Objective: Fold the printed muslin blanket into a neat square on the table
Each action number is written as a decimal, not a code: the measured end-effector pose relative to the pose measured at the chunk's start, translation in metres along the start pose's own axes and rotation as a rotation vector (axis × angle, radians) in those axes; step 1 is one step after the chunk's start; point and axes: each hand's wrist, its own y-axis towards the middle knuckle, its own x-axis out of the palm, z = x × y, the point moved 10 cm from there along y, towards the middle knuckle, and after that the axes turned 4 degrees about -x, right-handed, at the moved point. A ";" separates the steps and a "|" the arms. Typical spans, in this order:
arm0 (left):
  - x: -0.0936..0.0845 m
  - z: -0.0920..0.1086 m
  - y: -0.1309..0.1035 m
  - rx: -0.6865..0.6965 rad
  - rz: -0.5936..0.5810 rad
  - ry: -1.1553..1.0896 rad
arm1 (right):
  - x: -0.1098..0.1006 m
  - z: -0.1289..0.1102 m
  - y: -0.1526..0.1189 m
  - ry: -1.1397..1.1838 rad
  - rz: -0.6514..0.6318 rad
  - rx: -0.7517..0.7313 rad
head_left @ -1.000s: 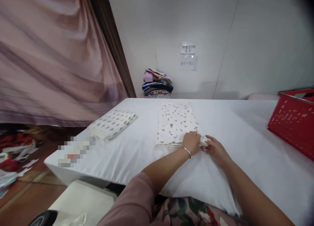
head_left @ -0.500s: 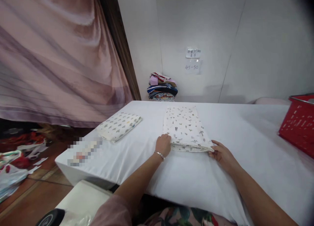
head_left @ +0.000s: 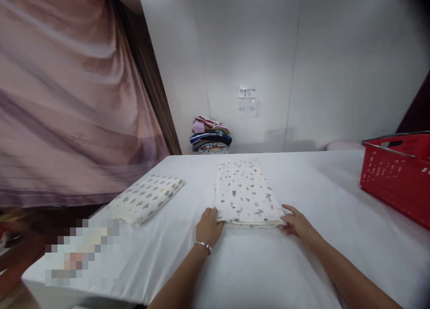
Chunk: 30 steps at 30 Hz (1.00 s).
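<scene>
A folded white cloth (head_left: 243,190) with small palm-tree and leaf prints lies flat on the white-covered table (head_left: 322,264) in front of me. My left hand (head_left: 208,227), with a silver bracelet at the wrist, is closed on the cloth's near left corner; its fingertips go partly out of sight at the edge. At the near right corner my right hand (head_left: 297,223) pinches the layered edge between thumb and fingers. Farther left rests another folded white cloth (head_left: 148,197) with grey cloud-like shapes, touched by neither hand.
A red plastic basket (head_left: 396,179) with a metal handle stands at the table's right side. Behind the far edge is a stack of folded fabrics (head_left: 211,136) against the wall. A pink curtain (head_left: 67,98) hangs at left. A blurred-out item lies at the table's left front corner.
The view has tilted up and turned slightly right, so more of the red basket shows. Both hands stay at the cloth's near corners, and its near edge now lies flatter.
</scene>
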 end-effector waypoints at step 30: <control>-0.011 -0.027 -0.027 0.161 -0.110 0.019 | 0.021 0.004 -0.033 -0.238 -0.120 -0.024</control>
